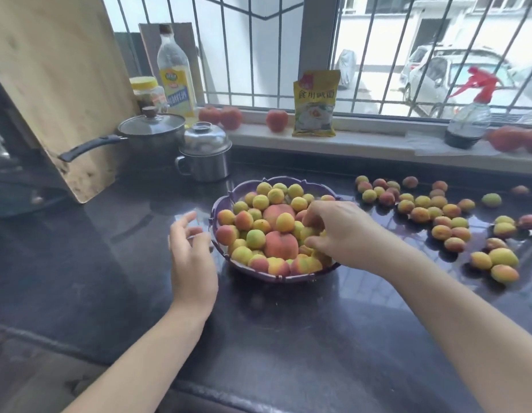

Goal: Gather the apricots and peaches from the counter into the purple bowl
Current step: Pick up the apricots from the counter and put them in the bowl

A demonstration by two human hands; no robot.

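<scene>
Right hand curled over fruit in purple bowl, grasp unclear. Left hand loosely open, empty. Loose apricots right of frame: light, soft, bruisable; to be cupped gently.

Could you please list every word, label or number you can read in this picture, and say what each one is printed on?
"食用碱面": large characters on the yellow packet standing on the window sill.
Oil bottle by the window: yellow label with print, too blurred to read.
Yellow-lidded jar beside it: label too small and blurred to read.
Spray bottle on the sill: no readable text.
Purple bowl and the fruit: no text.
</scene>
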